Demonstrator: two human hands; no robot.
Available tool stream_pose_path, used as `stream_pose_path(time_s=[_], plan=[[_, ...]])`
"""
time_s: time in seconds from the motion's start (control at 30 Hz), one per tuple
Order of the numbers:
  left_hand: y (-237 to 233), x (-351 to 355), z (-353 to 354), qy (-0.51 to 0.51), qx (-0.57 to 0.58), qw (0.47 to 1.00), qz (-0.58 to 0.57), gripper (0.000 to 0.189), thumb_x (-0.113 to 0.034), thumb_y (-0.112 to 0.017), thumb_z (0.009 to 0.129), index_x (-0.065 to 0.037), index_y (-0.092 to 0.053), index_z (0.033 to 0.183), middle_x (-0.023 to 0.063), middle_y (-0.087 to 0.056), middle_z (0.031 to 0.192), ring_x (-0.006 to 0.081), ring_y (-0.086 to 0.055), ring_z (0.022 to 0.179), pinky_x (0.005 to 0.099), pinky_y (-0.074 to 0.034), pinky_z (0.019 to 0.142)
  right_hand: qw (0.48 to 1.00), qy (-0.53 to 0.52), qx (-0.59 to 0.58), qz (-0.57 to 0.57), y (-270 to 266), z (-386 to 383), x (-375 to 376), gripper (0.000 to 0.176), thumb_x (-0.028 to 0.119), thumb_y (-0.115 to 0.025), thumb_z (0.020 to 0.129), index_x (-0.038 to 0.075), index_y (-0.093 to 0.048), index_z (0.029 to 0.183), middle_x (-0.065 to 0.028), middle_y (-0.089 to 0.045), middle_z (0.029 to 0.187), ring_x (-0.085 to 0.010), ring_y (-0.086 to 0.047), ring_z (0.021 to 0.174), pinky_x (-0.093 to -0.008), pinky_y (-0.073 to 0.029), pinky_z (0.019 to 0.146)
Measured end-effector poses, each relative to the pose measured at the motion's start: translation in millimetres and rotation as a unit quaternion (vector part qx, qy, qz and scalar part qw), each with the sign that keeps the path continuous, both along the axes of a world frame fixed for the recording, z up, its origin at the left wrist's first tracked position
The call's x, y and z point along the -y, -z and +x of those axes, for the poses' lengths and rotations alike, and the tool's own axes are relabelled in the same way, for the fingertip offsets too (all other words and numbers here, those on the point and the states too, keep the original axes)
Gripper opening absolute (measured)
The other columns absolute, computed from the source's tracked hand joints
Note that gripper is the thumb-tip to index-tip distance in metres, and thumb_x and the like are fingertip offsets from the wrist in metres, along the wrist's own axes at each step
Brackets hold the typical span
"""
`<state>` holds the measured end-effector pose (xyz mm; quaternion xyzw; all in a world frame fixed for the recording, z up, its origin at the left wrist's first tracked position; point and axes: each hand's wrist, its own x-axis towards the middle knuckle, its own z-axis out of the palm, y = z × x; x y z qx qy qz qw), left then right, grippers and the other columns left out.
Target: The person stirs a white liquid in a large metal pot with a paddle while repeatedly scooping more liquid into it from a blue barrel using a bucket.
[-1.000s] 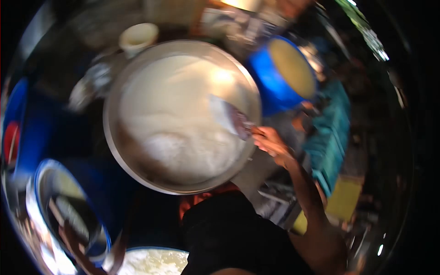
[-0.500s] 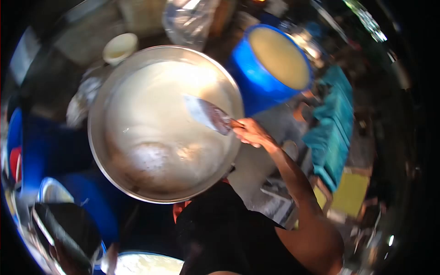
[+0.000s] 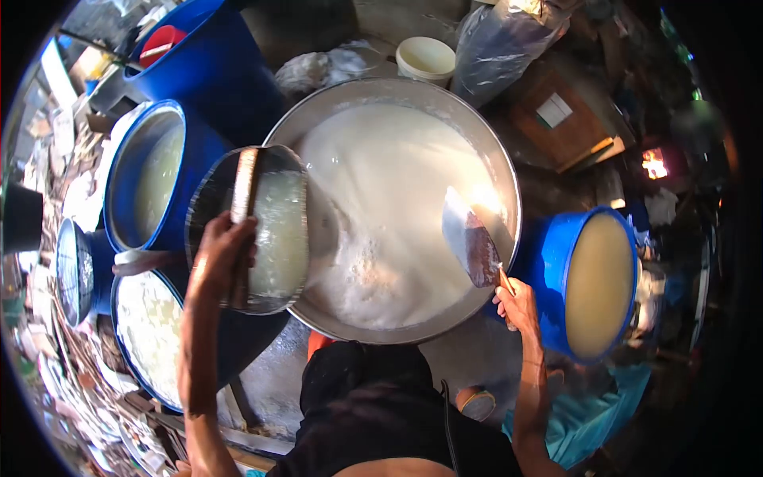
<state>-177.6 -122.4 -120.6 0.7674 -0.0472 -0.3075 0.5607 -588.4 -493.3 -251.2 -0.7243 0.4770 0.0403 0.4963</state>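
Note:
My left hand (image 3: 228, 248) is closed around the wooden crossbar of a dark pail (image 3: 208, 187). The pail is tilted over the left rim of a wide metal pan (image 3: 509, 155), and cloudy whitish liquid (image 3: 278, 230) shows inside it. Milky liquid (image 3: 381, 167) fills much of the pan, with ripples and froth near the pail's side. At the pan's lower right, my right hand (image 3: 518, 304) grips the short wooden handle of a broad flat paddle (image 3: 474, 245). The paddle's blade points up and left over the liquid.
Blue barrels stand left: one holds cloudy liquid (image 3: 159, 179), another a white mass (image 3: 147, 334). Right of the pan is a blue barrel (image 3: 548, 254) of yellowish liquid. A white bucket (image 3: 427, 60) and a plastic bag (image 3: 509, 48) sit behind; teal sheeting (image 3: 592, 421) lies lower right.
The view has swung left. The pail has come up from the lower left, beside the barrels, to the pan's left rim. The paddle stays in my right hand over the pan.

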Motion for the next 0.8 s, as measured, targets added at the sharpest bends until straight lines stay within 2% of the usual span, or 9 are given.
stream_pose_path(time_s=[0.07, 0.1, 0.13, 0.27, 0.33, 0.57, 0.7, 0.77, 0.8], plan=[[6.6, 22.2, -12.6, -0.045, -0.045, 0.998, 0.014, 0.027, -0.023, -0.074, 0.09, -0.004, -0.056, 0.097, -0.0008, -0.052, 0.068, 0.0087, -0.052, 0.051, 0.027, -0.046, 0.044, 0.997, -0.007, 0.076, -0.009, -22.2, 14.1, 7.4, 0.02, 0.02, -0.059, 0.094, 0.001, -0.063, 0.09, -0.0069, -0.066, 0.073, -0.0123, -0.061, 0.054, -0.0286, -0.05, 0.05], [24.4, 30.8, -27.4, -0.066, -0.06, 0.996, 0.015, 0.028, -0.021, -0.076, 0.088, -0.004, -0.055, 0.095, -0.0012, -0.052, 0.068, 0.0084, -0.052, 0.05, 0.0273, -0.046, 0.043, 0.995, -0.012, 0.097, -0.002, -4.4, 12.0, 16.3, 0.021, 0.021, -0.061, 0.095, 0.001, -0.063, 0.101, -0.0064, -0.067, 0.076, -0.0123, -0.063, 0.057, -0.0287, -0.051, 0.054], [34.8, 43.0, -35.5, -0.078, -0.08, 0.994, 0.008, 0.027, -0.019, -0.076, 0.088, -0.004, -0.055, 0.095, -0.0012, -0.051, 0.066, 0.0091, -0.052, 0.049, 0.0278, -0.046, 0.042, 0.991, 0.002, 0.131, -0.006, 12.6, 18.7, 26.9, 0.021, 0.023, -0.06, 0.097, 0.003, -0.062, 0.107, -0.0045, -0.065, 0.075, -0.0115, -0.06, 0.053, -0.028, -0.048, 0.047], [89.1, 77.5, -63.9, -0.137, -0.141, 0.981, -0.002, 0.023, -0.011, -0.066, 0.087, -0.001, -0.051, 0.102, 0.0035, -0.053, 0.066, 0.0138, -0.053, 0.048, 0.0314, -0.047, 0.041, 0.997, 0.009, 0.071, -0.006, 9.0, 84.0, 63.9, 0.023, 0.027, -0.056, 0.102, 0.009, -0.057, 0.117, -0.0003, -0.058, 0.069, -0.0094, -0.049, 0.043, -0.0276, -0.035, 0.034], [110.4, 85.9, -77.8, -0.175, -0.195, 0.964, -0.041, 0.022, -0.01, -0.063, 0.087, -0.003, -0.05, 0.103, 0.0045, -0.053, 0.067, 0.0153, -0.053, 0.048, 0.0327, -0.049, 0.043, 0.997, -0.014, 0.072, -0.016, 11.8, 125.0, 84.8, 0.018, 0.025, -0.055, 0.103, 0.008, -0.057, 0.109, 0.0, -0.056, 0.065, -0.0101, -0.049, 0.042, -0.0289, -0.037, 0.035], [129.7, 112.5, -113.5, -0.271, -0.288, 0.909, -0.132, 0.012, -0.008, -0.059, 0.085, -0.008, -0.048, 0.088, 0.0024, -0.047, 0.065, 0.014, -0.045, 0.048, 0.0321, -0.042, 0.045, 0.978, -0.117, 0.168, -0.051, 81.6, 268.0, 136.2, 0.018, 0.022, -0.058, 0.098, 0.005, -0.06, 0.102, -0.0017, -0.056, 0.063, -0.0125, -0.051, 0.045, -0.0301, -0.042, 0.041], [134.6, 115.4, -125.7, -0.287, -0.317, 0.888, -0.17, 0.011, -0.008, -0.057, 0.086, -0.008, -0.047, 0.084, 0.0029, -0.046, 0.067, 0.0156, -0.046, 0.049, 0.0335, -0.042, 0.047, 0.974, -0.174, 0.132, -0.06, 103.6, 329.0, 136.8, 0.021, 0.022, -0.06, 0.096, 0.003, -0.061, 0.103, -0.005, -0.058, 0.066, -0.0153, -0.055, 0.051, -0.0346, -0.047, 0.048], [143.6, 113.4, -129.2, -0.279, -0.33, 0.88, -0.198, 0.011, -0.01, -0.057, 0.087, -0.008, -0.046, 0.084, 0.0033, -0.047, 0.069, 0.0154, -0.045, 0.05, 0.033, -0.041, 0.047, 0.964, -0.231, 0.112, -0.075, 112.2, 343.0, 130.5, 0.026, 0.023, -0.063, 0.093, 0.0, -0.06, 0.106, -0.0155, -0.065, 0.075, -0.0309, -0.066, 0.066, -0.0432, -0.052, 0.062], [146.7, 113.6, -132.0, -0.277, -0.332, 0.88, -0.194, 0.011, -0.01, -0.057, 0.087, -0.008, -0.046, 0.084, 0.0033, -0.047, 0.069, 0.0154, -0.045, 0.05, 0.033, -0.041, 0.047, 0.965, -0.228, 0.11, -0.072, 116.8, 340.6, 126.2, 0.026, 0.023, -0.063, 0.093, 0.0, -0.06, 0.106, -0.0155, -0.065, 0.075, -0.0309, -0.066, 0.066, -0.0432, -0.052, 0.062]])
